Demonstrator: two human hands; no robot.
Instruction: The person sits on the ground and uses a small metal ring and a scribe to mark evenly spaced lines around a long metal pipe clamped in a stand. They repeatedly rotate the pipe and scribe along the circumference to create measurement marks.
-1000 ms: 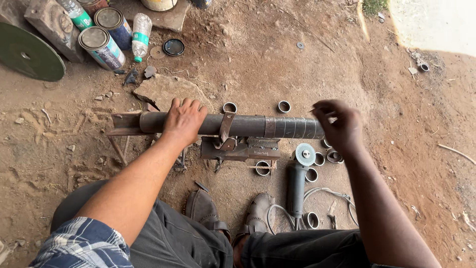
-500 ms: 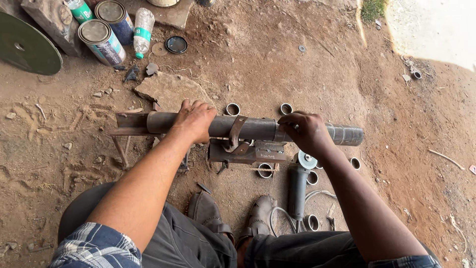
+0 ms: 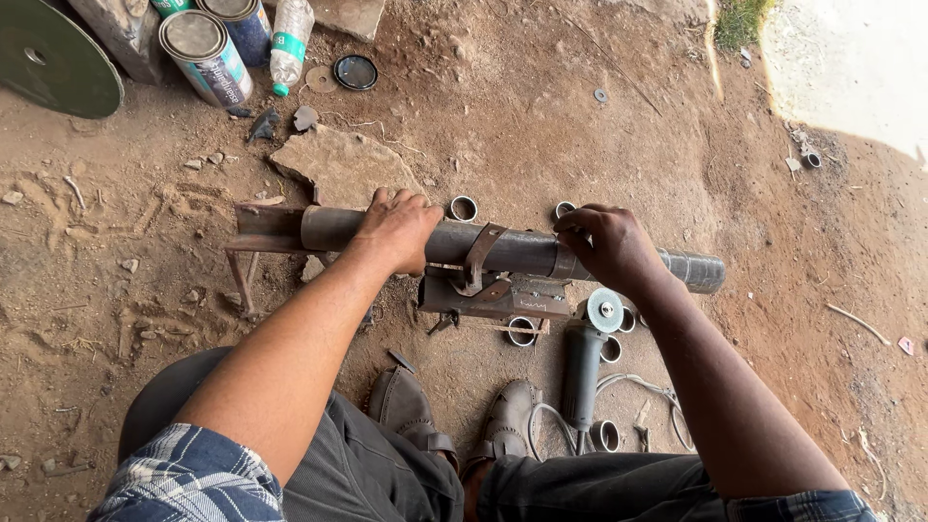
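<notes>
Left hand (image 3: 398, 230) and right hand (image 3: 609, 246) both grip steel pipe (image 3: 512, 251) in clamp stand (image 3: 488, 290); recommend seating it squarely.

Bare reddish dirt floor (image 3: 541, 106) (pretty dusty), flat rock (image 3: 338, 164), 2 paint cans (image 3: 208, 43) up top, sunlit patch (image 3: 851, 68) at the corner.
</notes>
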